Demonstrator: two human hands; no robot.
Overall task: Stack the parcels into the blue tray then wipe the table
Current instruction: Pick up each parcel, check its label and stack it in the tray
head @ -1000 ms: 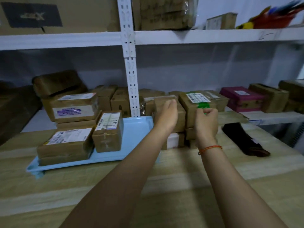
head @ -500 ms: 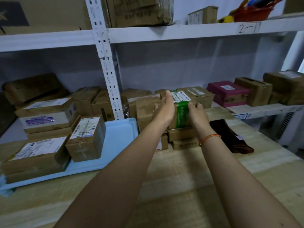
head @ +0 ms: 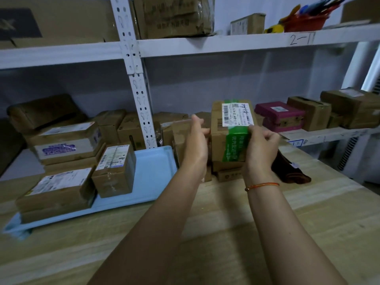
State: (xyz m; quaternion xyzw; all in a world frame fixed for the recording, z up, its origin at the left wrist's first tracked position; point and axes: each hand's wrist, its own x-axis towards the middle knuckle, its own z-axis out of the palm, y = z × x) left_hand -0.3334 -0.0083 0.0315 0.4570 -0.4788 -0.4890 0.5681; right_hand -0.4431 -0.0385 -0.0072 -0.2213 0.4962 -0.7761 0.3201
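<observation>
Just then both hands held one parcel (head: 232, 128), a brown box banded with green tape and bearing a white label, tilted and raised above the small stack (head: 226, 171) of boxes near the desk's (head: 226, 233) far edge. The right hand (head: 260, 150) gripped its right side, fingers (head: 267, 136) curled round the near corner over the green tape. The left hand (head: 196, 145) pressed flat against the box's left face, fingers straight and pointing up, thumb toward the box. An orange cord (head: 262, 185) circled the right wrist.

Left of the hands, the blue tray (head: 152, 173) lay on the desk with its far right part bare. Three parcels showed in it: a low wide one (head: 57, 190) at the near left, an upright one (head: 115, 171) beside it, and a taller pile (head: 65, 145) behind. A dark cloth (head: 292, 173) lay on the desk just right of the stack. Behind, a white shelf (head: 308, 134) carried more boxes, among them a magenta one (head: 279, 118).
</observation>
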